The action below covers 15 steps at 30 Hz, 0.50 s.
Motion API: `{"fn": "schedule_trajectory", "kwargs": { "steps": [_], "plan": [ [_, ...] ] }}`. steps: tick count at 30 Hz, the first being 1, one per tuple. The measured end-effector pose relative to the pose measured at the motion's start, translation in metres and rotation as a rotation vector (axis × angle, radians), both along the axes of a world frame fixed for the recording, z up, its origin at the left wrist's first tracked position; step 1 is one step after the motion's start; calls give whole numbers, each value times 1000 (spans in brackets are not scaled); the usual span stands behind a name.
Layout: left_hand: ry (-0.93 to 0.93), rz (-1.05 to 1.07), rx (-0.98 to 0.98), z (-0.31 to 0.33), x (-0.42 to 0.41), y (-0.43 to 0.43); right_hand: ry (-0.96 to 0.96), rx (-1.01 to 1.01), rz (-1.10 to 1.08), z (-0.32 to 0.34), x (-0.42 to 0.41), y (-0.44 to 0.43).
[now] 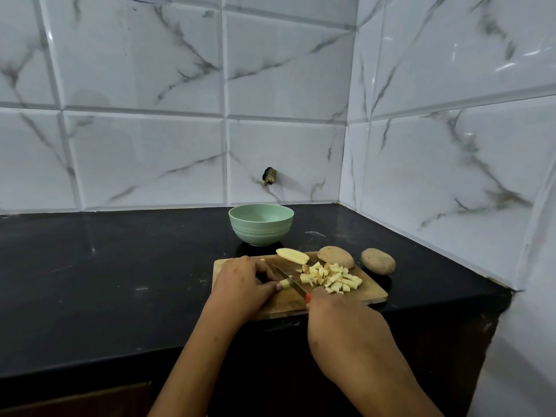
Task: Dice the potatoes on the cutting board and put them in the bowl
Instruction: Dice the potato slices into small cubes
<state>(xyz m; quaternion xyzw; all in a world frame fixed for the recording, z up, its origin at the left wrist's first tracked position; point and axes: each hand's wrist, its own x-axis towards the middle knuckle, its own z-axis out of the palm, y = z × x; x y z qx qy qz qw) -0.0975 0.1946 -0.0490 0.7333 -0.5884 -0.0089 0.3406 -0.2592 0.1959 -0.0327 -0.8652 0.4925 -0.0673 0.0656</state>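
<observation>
Your right hand [340, 320] is wrapped round the red handle of the knife [290, 279]. Only a sliver of red shows past your knuckles, so you cannot see how the fingers lie. The knife's long axis runs diagonally, handle near and right, tip far and left, with the blade down on the board [373, 296].

Your left hand [243, 284] lies curled just left of the blade. Its fingertips pinch a short pale stub [285, 283] of potato that touches the blade's left face. The stub is too small to tell which way it points.

Right of the blade sits a loose heap of dice [331, 276], mid-board. At the far edge lies a cut wedge [292, 256], its long axis left to right, the right end a little nearer you. Just right of it, on the board's far right corner, rests a whole potato [336, 257], also lying left to right. A second potato [378, 261] lies just off the board's right end on the black counter [120, 266].

The green bowl [261, 225] stands upright beyond the board's far edge, near the tiled wall [150, 145].
</observation>
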Motion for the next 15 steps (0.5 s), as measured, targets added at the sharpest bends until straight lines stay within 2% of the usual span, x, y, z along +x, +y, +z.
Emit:
{"fn": "schedule_trajectory", "kwargs": {
  "steps": [5,15],
  "plan": [
    [9,28,13,1,-1,0,-26,-92,66,-3,-6,16],
    [41,39,5,1,-4,4,-32,-134,-12,-25,6,6]
  ]
}}
